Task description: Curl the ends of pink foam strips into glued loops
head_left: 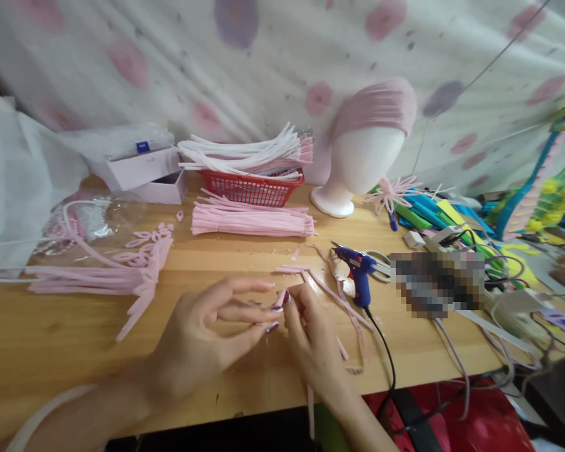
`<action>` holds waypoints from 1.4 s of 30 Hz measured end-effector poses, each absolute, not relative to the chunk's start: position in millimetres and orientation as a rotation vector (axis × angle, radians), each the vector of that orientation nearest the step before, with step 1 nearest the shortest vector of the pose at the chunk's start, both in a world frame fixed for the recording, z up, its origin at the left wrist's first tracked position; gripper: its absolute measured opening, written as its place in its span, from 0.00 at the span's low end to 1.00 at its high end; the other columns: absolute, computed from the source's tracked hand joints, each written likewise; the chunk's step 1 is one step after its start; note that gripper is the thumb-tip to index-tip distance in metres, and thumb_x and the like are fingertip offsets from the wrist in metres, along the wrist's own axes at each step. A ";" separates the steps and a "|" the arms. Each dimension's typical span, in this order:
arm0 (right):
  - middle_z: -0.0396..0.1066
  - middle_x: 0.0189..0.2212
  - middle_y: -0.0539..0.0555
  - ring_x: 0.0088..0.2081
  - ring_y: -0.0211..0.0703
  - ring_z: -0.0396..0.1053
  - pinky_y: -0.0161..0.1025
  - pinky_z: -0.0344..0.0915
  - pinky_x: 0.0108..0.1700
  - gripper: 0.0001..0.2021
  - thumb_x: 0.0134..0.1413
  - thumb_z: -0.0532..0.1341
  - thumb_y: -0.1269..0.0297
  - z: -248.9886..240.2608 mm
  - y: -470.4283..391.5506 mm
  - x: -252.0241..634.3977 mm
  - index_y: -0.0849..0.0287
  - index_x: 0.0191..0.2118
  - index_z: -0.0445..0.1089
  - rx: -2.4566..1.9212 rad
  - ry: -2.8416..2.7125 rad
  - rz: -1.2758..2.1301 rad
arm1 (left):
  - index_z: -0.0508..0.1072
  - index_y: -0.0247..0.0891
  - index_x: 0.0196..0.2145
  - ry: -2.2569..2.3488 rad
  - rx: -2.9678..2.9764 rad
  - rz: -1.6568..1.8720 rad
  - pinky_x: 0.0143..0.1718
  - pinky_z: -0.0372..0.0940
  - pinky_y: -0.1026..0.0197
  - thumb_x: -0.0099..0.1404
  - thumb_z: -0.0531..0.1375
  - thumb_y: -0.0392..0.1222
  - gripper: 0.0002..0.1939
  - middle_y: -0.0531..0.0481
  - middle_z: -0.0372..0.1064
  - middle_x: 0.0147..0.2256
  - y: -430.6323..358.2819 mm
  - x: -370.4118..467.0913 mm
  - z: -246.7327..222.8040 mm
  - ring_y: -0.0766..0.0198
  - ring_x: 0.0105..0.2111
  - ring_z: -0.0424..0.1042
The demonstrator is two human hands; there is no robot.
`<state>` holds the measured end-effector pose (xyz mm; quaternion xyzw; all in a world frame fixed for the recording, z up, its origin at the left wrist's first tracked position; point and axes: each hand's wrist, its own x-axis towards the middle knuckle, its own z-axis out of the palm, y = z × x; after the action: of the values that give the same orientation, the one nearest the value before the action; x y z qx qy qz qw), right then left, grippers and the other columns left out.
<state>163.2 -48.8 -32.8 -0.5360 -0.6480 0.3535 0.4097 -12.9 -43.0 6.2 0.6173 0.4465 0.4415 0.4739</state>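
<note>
Near the tabletop's [51, 339] front edge, the left hand [207, 339] and right hand [311, 339] meet, fingertips pinching a short pink pipe cleaner piece [281, 296] between them, other fingers loosely spread. Just beyond lies a blue glue gun [358, 276]. Toward the back edge sit a pink pipe cleaner bundle [252, 221], a red basket [252, 187] and a foam head [362, 163].

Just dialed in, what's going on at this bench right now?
A person at a wooden table pinches a short pink pipe-cleaner piece between the left hand and right hand. A blue glue gun lies just to the right, beside loose pink strips. Behind are a pink stem bundle, a red basket of white stems, and a foam head wearing a pink band.
</note>
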 end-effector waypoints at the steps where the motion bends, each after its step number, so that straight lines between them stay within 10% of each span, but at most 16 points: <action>1: 0.66 0.28 0.49 0.29 0.39 0.63 0.36 0.57 0.32 0.08 0.67 0.49 0.63 -34.1 -50.4 162.6 0.56 0.37 0.62 -1.362 -1.626 0.867 | 0.73 0.50 0.41 1.122 1.590 1.121 0.38 0.75 0.63 0.58 0.66 0.41 0.12 0.55 0.80 0.37 -48.9 -10.2 4.9 0.59 0.35 0.80; 20: 0.73 0.29 0.55 0.33 0.45 0.70 0.38 0.62 0.35 0.11 0.64 0.52 0.72 -8.8 -15.6 187.8 0.61 0.44 0.71 -1.222 -1.910 -0.264 | 0.76 0.43 0.39 1.512 2.043 1.466 0.49 0.67 0.51 0.64 0.58 0.47 0.10 0.47 0.76 0.43 -11.0 -38.3 7.4 0.53 0.45 0.74; 24: 0.74 0.30 0.56 0.33 0.43 0.71 0.37 0.63 0.35 0.12 0.64 0.53 0.73 -1.7 -20.9 177.9 0.62 0.47 0.72 -1.047 -2.015 -0.206 | 0.76 0.40 0.33 1.132 1.435 1.151 0.32 0.70 0.62 0.60 0.61 0.55 0.15 0.50 0.75 0.28 -23.1 -13.4 15.7 0.62 0.29 0.74; 37: 0.74 0.25 0.53 0.24 0.35 0.69 0.32 0.63 0.28 0.04 0.57 0.63 0.72 -9.5 -72.2 147.3 0.64 0.36 0.76 -1.136 -1.751 0.283 | 0.82 0.41 0.32 0.668 0.571 1.125 0.18 0.60 0.75 0.43 0.75 0.43 0.15 0.55 0.71 0.23 -57.5 11.6 -24.4 0.77 0.18 0.63; 42: 0.75 0.32 0.52 0.32 0.36 0.72 0.32 0.66 0.33 0.11 0.62 0.57 0.73 0.2 -78.8 148.6 0.57 0.45 0.74 -1.133 -1.768 0.567 | 0.82 0.43 0.28 0.618 0.506 1.100 0.18 0.59 0.75 0.44 0.75 0.45 0.12 0.54 0.72 0.20 -55.0 9.5 -28.0 0.78 0.16 0.63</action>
<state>148.6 -78.8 0.2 -0.4611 -0.7198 0.2307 0.4647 9.5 -55.0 -28.0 0.2338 0.2860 0.5084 0.7779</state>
